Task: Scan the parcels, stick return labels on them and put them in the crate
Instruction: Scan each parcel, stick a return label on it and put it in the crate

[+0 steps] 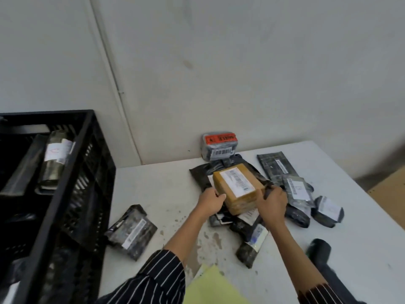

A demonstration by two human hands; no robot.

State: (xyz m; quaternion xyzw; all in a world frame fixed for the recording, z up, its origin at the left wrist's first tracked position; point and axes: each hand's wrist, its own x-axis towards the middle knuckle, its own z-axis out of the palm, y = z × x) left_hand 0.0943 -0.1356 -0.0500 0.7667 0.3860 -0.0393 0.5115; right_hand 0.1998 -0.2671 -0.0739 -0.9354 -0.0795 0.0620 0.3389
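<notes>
A brown cardboard parcel (237, 189) with a white barcode label lies on top of a heap of black plastic mailers (247, 229) in the middle of the white table (157, 187). My left hand (210, 202) grips its left end. My right hand (272, 201) curls round its right end. The black plastic crate (72, 172) stands at the left and holds several wrapped parcels (54, 159). A black handheld scanner (322, 257) lies on the table at the lower right. A yellow-green sheet of labels (212, 286) sits at the near edge between my arms.
A lone black mailer (131, 233) lies beside the crate. A grey parcel with an orange sticker (220, 145) leans against the wall. More mailers (300, 189) spread to the right. A brown cardboard surface (390, 194) shows beyond the table's right edge.
</notes>
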